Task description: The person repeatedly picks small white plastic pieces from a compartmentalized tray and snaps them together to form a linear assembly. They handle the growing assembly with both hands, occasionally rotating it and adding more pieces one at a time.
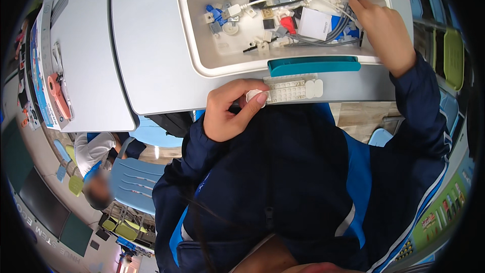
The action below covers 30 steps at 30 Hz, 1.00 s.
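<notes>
Partly covering the white bricks (289,92), left hand (226,111) pinches them; right hand (386,34): grip unclear.

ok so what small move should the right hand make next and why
Probably nudge the grey cables aside: the right hand is at that end of the tray, where they lie across some blue parts and partly hide them, while the left hand holds the white build.
</notes>
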{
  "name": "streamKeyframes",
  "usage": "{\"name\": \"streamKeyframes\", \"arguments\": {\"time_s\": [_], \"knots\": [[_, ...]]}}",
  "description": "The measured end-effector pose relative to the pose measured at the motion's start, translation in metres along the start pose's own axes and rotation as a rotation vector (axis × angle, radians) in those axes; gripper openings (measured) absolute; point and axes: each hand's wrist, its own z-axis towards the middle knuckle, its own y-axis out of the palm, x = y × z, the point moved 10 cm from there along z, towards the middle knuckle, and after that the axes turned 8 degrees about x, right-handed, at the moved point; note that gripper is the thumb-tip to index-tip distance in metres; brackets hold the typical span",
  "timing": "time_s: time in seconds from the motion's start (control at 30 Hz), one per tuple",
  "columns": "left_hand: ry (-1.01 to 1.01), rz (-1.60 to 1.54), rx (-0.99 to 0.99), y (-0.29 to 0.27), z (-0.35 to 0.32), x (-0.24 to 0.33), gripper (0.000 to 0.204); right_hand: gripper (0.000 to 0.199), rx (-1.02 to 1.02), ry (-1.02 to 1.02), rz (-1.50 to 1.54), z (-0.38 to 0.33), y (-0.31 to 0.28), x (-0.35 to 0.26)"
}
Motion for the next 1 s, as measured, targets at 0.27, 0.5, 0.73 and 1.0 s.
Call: {"name": "streamKeyframes", "arguments": {"time_s": [0.27,0.5,0.73,1.0], "knots": [[-0.051,0.040,-0.039,0.000,-0.003,-0.001,0.014,0.058,-0.007,-0.170,-0.189,-0.003,0.010,-0.003],[0.022,-0.013,-0.008,-0.004,-0.007,0.001,0.014,0.034,0.259,-0.137,0.103,-0.024,-0.078,0.007],[0.124,-0.047,0.034,-0.003,-0.008,0.000,0.012,0.018,0.246,0.252,1.206,-0.071,-0.122,-0.074],[0.135,0.016,0.005,0.004,-0.001,0.002,0.012,0.017,0.295,0.342,1.162,-0.053,-0.054,-0.105]]}}
